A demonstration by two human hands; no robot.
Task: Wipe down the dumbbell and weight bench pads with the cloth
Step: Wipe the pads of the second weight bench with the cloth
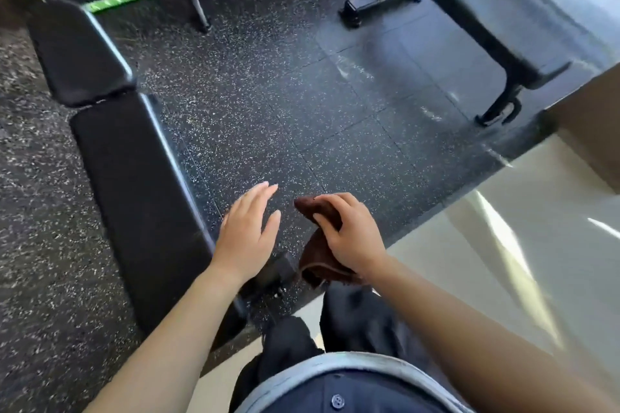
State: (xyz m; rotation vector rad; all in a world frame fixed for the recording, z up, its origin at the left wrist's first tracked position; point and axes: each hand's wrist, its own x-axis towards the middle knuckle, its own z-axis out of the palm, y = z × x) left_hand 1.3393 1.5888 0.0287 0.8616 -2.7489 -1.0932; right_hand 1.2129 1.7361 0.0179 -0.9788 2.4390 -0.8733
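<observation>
A brown cloth [318, 245] is gripped by the right hand [352, 238], fingers curled over it; the left hand [246, 235] is held flat, fingers spread, beside the bench pad [134, 178].

Daylight comes from the right, laying bright streaks and glare on the pale floor [523, 245] and a sheen across the dark rubber flooring [302, 94]. The frame is soft with motion blur, and wide-angle distortion bends the edges.

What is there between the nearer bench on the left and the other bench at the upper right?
In the head view, only bare speckled rubber floor lies between the near bench and the far bench; nothing stands on that stretch.
</observation>
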